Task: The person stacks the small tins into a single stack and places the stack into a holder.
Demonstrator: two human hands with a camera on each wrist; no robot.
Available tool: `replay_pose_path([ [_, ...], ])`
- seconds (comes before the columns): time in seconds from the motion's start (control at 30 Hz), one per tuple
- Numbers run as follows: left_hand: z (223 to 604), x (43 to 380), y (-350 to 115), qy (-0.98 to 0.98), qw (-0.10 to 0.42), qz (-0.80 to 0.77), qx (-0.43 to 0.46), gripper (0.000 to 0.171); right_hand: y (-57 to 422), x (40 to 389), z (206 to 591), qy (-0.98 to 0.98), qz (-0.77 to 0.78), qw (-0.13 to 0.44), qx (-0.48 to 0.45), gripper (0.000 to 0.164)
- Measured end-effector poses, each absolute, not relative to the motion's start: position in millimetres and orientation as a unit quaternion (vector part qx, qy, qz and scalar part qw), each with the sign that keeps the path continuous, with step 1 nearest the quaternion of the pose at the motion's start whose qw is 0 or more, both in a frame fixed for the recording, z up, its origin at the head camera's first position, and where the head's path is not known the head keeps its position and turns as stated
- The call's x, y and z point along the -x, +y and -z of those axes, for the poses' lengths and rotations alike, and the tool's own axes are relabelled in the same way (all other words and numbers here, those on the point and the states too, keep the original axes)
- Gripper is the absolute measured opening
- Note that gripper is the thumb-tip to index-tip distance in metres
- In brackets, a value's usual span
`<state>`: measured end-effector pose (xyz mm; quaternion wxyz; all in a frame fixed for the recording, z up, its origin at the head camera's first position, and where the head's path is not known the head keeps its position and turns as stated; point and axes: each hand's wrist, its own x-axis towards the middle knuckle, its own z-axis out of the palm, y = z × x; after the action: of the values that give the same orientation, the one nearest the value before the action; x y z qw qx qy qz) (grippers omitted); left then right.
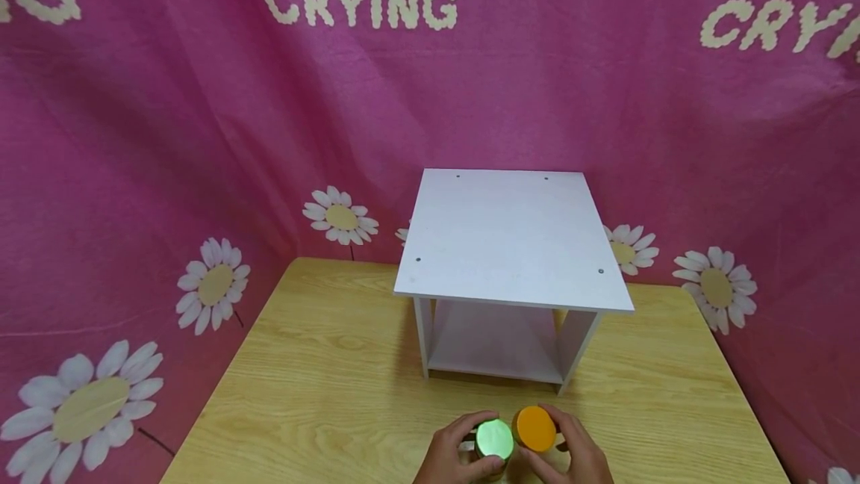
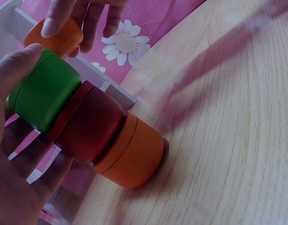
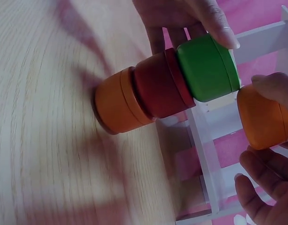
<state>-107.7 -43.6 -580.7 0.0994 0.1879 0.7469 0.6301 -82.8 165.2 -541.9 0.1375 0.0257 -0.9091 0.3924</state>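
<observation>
In the left wrist view, three small round lidded jars stand stacked on the table: an orange jar [image 2: 134, 152] at the bottom, a dark red jar [image 2: 91, 123] in the middle and a green jar [image 2: 48, 91] on top. My left hand [image 1: 452, 451] grips the green jar, thumb on one side and fingers on the other. Another orange jar [image 3: 262, 119] is pinched between the thumb and fingers of my right hand [image 1: 579, 454]. It is held off the table, tilted, close beside the green jar's top edge. From the head view, the lower jars are mostly hidden.
A white open-fronted shelf unit [image 1: 510, 237] stands on the wooden table [image 1: 322, 364] just beyond the hands. Behind and around the table hangs a pink cloth [image 1: 363, 103] with daisies and lettering.
</observation>
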Motion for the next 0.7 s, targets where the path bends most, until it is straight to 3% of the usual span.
replay_pose_path([
  [0.7,580.5,106.6,-44.2,0.733,0.125,-0.645,-0.173,0.051,160.8,81.8,535.2,-0.901,-0.412,0.132,-0.033,0.069],
])
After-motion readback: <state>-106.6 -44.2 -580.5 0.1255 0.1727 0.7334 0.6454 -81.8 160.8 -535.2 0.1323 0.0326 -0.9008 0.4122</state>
